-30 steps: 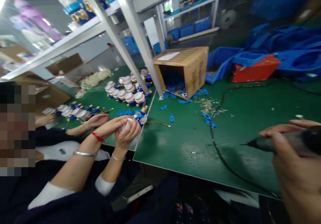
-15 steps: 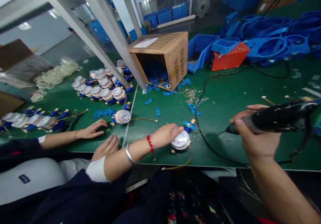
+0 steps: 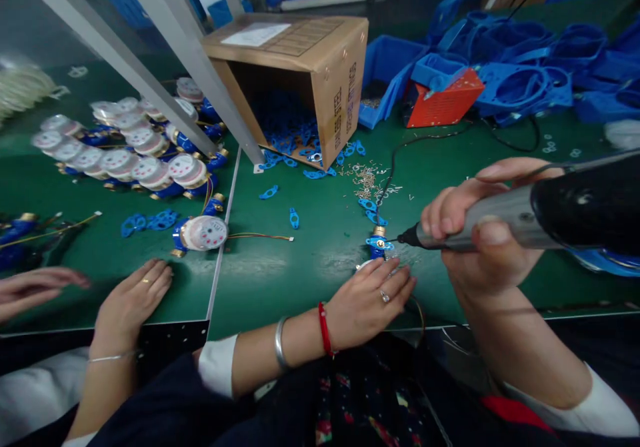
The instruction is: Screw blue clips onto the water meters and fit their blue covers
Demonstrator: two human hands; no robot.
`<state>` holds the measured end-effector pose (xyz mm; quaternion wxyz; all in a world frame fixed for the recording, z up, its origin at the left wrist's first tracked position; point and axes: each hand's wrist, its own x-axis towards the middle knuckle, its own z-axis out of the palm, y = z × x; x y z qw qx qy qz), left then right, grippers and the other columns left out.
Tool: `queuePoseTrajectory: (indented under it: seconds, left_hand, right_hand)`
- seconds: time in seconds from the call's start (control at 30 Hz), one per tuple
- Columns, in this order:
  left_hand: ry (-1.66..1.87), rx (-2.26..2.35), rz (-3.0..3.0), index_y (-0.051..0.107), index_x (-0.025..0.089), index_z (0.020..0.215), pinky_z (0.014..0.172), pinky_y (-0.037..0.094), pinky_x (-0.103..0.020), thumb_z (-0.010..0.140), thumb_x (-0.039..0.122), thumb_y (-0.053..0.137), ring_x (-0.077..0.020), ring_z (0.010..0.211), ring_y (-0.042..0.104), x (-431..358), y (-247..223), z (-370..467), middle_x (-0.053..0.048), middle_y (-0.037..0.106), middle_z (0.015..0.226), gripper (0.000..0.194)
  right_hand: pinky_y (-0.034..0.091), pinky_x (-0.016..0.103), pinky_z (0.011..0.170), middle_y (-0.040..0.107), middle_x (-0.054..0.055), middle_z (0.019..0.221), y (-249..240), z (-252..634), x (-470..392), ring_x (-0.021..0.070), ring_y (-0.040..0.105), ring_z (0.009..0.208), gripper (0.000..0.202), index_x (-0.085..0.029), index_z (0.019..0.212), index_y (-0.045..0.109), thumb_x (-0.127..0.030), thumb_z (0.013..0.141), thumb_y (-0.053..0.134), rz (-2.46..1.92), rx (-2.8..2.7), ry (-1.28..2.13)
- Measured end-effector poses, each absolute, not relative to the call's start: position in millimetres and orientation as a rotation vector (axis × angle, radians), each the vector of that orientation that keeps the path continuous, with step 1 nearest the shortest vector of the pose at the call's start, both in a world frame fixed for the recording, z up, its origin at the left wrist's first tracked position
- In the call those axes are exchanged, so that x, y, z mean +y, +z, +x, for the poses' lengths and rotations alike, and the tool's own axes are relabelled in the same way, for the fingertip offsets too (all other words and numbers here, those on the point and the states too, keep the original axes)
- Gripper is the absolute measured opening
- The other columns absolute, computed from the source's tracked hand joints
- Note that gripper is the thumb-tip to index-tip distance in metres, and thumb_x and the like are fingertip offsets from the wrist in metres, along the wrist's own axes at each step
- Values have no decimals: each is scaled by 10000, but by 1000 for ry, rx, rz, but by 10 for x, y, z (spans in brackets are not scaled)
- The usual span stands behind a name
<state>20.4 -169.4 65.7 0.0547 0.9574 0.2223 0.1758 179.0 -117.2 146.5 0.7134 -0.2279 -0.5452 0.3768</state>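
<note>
My left hand (image 3: 367,300), with a ring and a red wrist string, is wrapped over a water meter and covers most of its round top. The meter's blue body (image 3: 377,252) and brass end show beyond the fingers, with a blue oval clip (image 3: 380,242) across it. My right hand (image 3: 487,230) grips a grey and black electric screwdriver (image 3: 505,217). The tool lies almost level, and its bit points left at the clip. Whether the bit touches is hard to tell.
A cardboard box (image 3: 345,93) of blue clips lies on its side, with loose screws (image 3: 369,180) beside it. Rows of meters (image 3: 117,163) stand left. A co-worker's hands (image 3: 133,300) rest at the lower left. Blue bins, an orange box (image 3: 445,99) and a black cable (image 3: 393,160) are behind.
The screwdriver in my right hand has moved left to the meter's clip. My left hand has shifted right and nearer, covering more of the meter. The co-worker's hands have moved apart. The view has shifted.
</note>
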Motion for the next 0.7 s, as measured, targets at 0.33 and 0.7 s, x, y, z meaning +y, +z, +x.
queuePoseTrajectory:
  seconds: [0.33,0.7]
  left_hand:
    - [560,668,2892,446,65,1306,1094,359,-373,926,224,420,-244,1293,400,-1626,638,223,-125,488,1347,413]
    - [555,609,2867,454,54,1299,1080,370,-382,927,197,399,-258,1283,407,-1594,633,225,-130,501,1328,402]
  right_hand:
    - [439,281,406,546,-62,562,1293,1668,-933,130,521,440,308,-238,982,531,-293,721,685,-631,-1237,872]
    - [362,259,334,522,-78,504,1270,1638,-814,117,453,360,350,-277,933,546,-437,665,704,-640,-1399,1060]
